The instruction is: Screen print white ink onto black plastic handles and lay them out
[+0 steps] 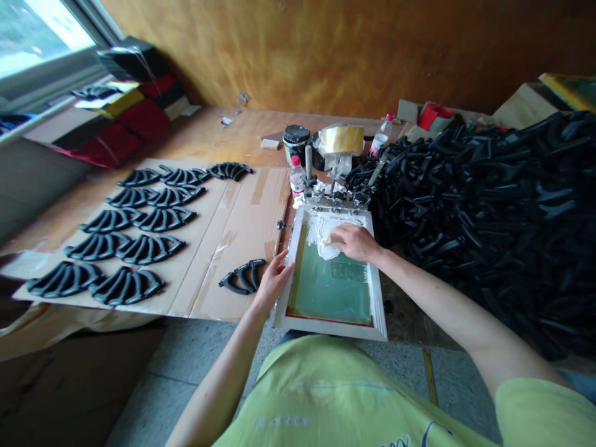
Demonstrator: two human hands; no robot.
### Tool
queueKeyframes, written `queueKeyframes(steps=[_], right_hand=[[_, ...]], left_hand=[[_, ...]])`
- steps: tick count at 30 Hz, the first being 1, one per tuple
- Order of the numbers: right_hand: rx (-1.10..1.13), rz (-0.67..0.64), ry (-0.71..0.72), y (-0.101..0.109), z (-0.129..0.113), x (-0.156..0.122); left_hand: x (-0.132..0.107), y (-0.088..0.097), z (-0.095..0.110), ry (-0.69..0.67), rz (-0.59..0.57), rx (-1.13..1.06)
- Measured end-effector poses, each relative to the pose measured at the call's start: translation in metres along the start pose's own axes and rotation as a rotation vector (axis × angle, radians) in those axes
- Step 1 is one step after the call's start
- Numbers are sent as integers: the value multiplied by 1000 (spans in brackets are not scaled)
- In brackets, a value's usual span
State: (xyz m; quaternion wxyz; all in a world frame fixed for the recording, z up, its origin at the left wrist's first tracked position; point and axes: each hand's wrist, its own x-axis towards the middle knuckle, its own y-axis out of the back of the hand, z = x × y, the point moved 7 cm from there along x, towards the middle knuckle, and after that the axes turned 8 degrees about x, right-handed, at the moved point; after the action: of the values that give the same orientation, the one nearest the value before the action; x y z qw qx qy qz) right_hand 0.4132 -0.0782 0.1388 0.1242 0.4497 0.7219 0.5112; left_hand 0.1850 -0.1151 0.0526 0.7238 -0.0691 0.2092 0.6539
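A screen-printing frame [380, 310] with a green mesh lies in front of me, its far end at a metal clamp fixture [333, 197]. White ink [321, 233] is smeared over the far part of the mesh. My right hand [356, 242] is closed over the ink on a small pale squeegee [331, 240], mostly hidden by the fingers. My left hand [275, 277] grips the frame's left edge. Just left of that hand, a few curved black plastic pieces [246, 277] lie on the cardboard sheet [205, 261].
Rows of curved black pieces [151, 239] fan across the cardboard at left. A large heap of black parts [488, 211] fills the right side. Behind the fixture stand a tub [296, 141], a tape roll [342, 139] and two bottles with red caps [297, 177]. Boxes [144, 118] stand by the window.
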Motion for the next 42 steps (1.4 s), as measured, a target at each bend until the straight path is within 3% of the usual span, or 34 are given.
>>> queueKeyframes(steps=[4, 6, 8, 10, 12, 15, 17, 19, 23, 25, 26, 28, 29, 32, 35, 38, 42], right_hand=[[-55, 137, -232, 39, 33, 45], [-65, 231, -336, 65, 60, 51], [-33, 360, -449, 91, 92, 35], [3, 480, -588, 106, 123, 3], [15, 517, -701, 101, 142, -32], [54, 398, -697, 58, 136, -58], [69, 230, -563, 18, 110, -55], [23, 102, -426, -11, 76, -48], [-79, 157, -312, -25, 5, -38], [-46, 105, -144, -35, -34, -35], [-17, 51, -44, -41, -49, -36], [16, -22, 77, -45, -55, -45], [-1, -17, 64, -42, -42, -53], [-183, 51, -185, -16, 36, -89], [-300, -63, -356, -5, 109, -129], [-305, -143, -376, -10, 139, -154], [-265, -37, -333, -9, 127, -159]], left_hand=[[-13, 9, 35, -7, -59, -42], [-17, 15, 61, -53, -62, -53], [-17, 18, 91, -139, -52, -79], [-13, 18, 125, -284, -28, -184], [-6, 15, 155, -407, 1, -301], [9, 5, 169, -401, 60, -367], [12, -3, 154, -341, 122, -389], [8, -23, 120, -217, 82, -365], [-24, -83, 29, 199, -243, -283], [-38, -90, 0, 277, -235, -346], [-41, -85, -10, 284, -196, -374], [-41, -56, -29, 280, -104, -380], [-38, -32, -40, 286, -39, -358], [-31, 59, -86, 371, 251, -231], [-32, 136, -132, 525, 466, -14], [-30, 165, -157, 609, 500, 101], [-23, 170, -166, 622, 473, 152]])
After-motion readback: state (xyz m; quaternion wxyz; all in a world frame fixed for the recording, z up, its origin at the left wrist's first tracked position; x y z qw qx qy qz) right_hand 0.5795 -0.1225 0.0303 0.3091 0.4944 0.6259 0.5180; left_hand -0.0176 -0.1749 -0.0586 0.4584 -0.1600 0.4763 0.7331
